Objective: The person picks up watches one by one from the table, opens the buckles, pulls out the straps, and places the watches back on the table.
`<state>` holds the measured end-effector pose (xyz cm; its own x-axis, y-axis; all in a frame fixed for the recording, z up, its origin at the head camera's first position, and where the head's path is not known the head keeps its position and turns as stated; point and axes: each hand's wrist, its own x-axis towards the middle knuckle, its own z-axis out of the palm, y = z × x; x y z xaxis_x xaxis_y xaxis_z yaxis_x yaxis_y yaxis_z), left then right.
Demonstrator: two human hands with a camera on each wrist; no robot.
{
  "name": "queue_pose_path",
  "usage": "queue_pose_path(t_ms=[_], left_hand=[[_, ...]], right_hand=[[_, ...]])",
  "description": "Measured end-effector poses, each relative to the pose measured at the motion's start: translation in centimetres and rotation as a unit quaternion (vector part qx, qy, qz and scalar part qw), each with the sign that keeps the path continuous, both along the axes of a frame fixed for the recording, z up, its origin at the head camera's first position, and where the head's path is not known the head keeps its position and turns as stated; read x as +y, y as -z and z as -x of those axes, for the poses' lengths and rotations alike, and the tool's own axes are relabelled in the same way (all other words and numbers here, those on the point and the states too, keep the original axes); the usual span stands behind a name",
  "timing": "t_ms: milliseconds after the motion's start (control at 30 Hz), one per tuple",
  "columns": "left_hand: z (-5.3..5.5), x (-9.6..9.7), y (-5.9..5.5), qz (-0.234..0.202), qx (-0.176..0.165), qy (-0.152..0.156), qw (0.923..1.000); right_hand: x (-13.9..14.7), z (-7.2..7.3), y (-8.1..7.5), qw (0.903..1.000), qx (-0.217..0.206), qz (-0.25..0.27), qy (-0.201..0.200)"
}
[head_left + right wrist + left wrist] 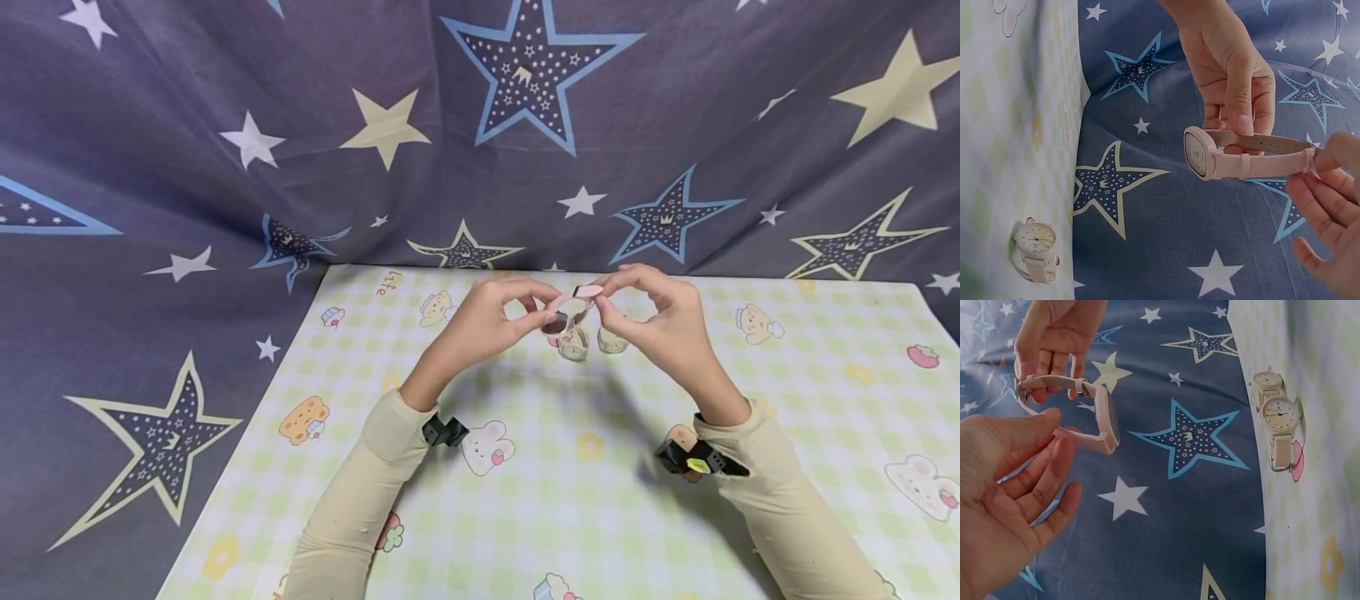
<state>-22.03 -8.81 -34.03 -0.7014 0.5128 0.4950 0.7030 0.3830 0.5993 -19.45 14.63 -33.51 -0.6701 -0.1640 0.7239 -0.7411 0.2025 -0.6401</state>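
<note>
Between both hands, a watch with a pale pink strap (1266,166) is held up above the table, its strap closed into a loop. The left hand (483,321) pinches one side of the strap between thumb and fingers. On the opposite side, the right hand (667,321) grips the strap near the buckle, as the right wrist view shows. The watch's dark-rimmed face (1196,154) points away from the right hand. Below, two other light-strapped watches stand on the table: one watch (573,344) with a round, numbered dial, and a second watch (612,342) beside it.
The table has a green-and-white checked cloth (525,517) printed with cartoon animals, flowers and fruit. A dark star-patterned curtain (300,67) hangs behind the table and along its left side. Each wrist wears a small black camera (444,431).
</note>
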Motion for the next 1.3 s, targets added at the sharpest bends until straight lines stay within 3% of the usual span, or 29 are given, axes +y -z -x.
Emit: queue_pose_path(t_ms=[700, 1300], left_hand=[[0.1, -0.6, -0.2, -0.007, -0.015, -0.012, 0.9998], [0.2, -1.1, -0.7, -0.055, -0.017, -0.024, 0.9980]], right_hand=[[0.5, 0.1, 0.2, 0.9987, -0.020, 0.039, -0.026], [0.7, 0.5, 0.1, 0.9939, -0.049, 0.084, -0.053]])
